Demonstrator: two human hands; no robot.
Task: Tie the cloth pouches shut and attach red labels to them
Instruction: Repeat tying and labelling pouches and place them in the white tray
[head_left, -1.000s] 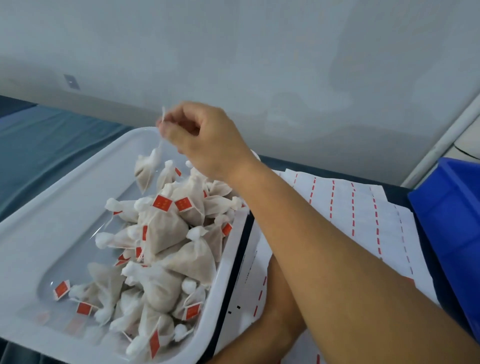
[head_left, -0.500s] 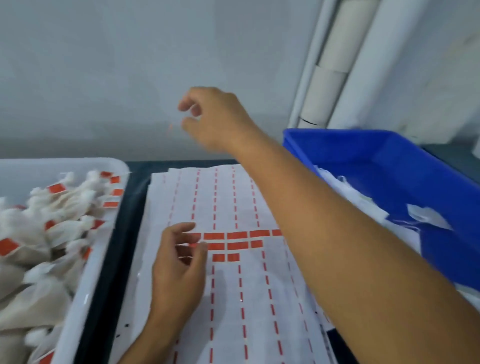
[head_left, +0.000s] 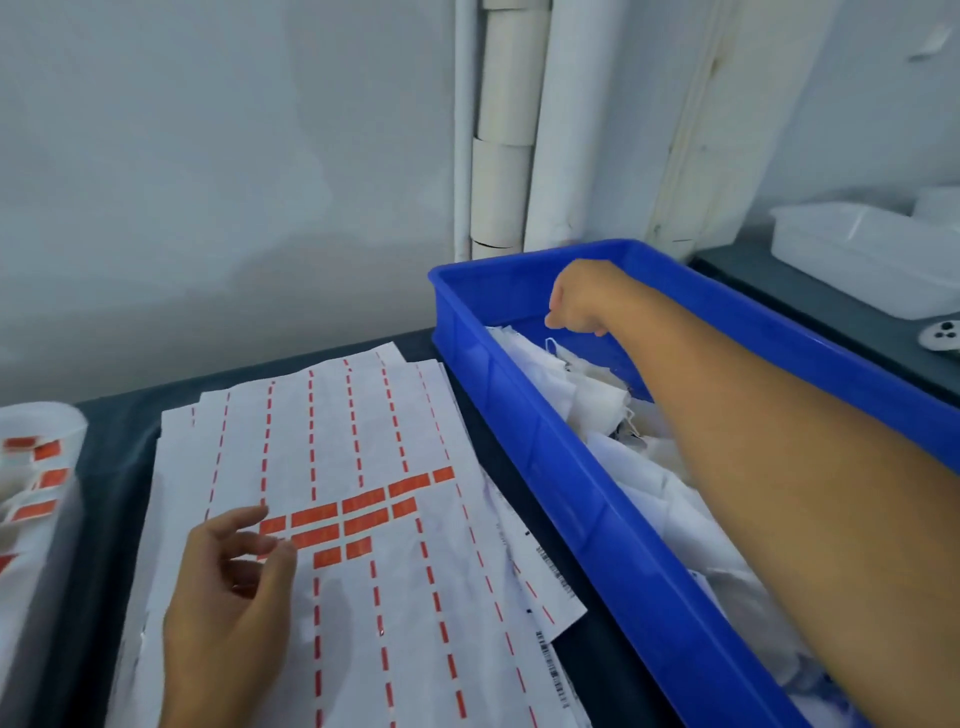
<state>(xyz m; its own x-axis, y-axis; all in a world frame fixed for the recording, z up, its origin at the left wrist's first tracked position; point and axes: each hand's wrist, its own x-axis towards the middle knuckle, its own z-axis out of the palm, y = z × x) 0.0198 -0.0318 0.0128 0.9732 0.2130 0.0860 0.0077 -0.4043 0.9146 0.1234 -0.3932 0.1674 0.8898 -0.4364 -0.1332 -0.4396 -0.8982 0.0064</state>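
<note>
while a second ago the right hand (head_left: 576, 301) was holding a tied pouch by its string above the white tray (head_left: 47, 421) of finished, labelled pouches, it now reaches into the far end of the blue bin (head_left: 545, 431), and the view has swung from the tray toward that bin. half a second ago the same hand was crossing above the label sheets (head_left: 363, 571) with nothing visible in it, so i judge that one pouch has been dropped with the finished ones and the next cycle is starting: fetch an untied pouch, tie it, label it. the right hand is curled with fingers closed downward just above the heap of white cloth pouches (head_left: 587, 395) in the bin; whether it already pinches a string or cloth i cannot tell, since the fingertips are turned away. the left hand (head_left: 228, 597) rests on the label sheets left of the bin, fingers loosely open and holding nothing, its fingertips (head_left: 280, 551) touching the edge of the remaining block of red labels (head_left: 358, 514), much as it did half a second ago; i judge it is readying the next label. the white tray is cut off at the left edge and blurred, so only a few red tags show there. the right forearm covers much of the bin's contents, and the near end of the bin runs out of view, so how many pouches remain cannot be counted.
</note>
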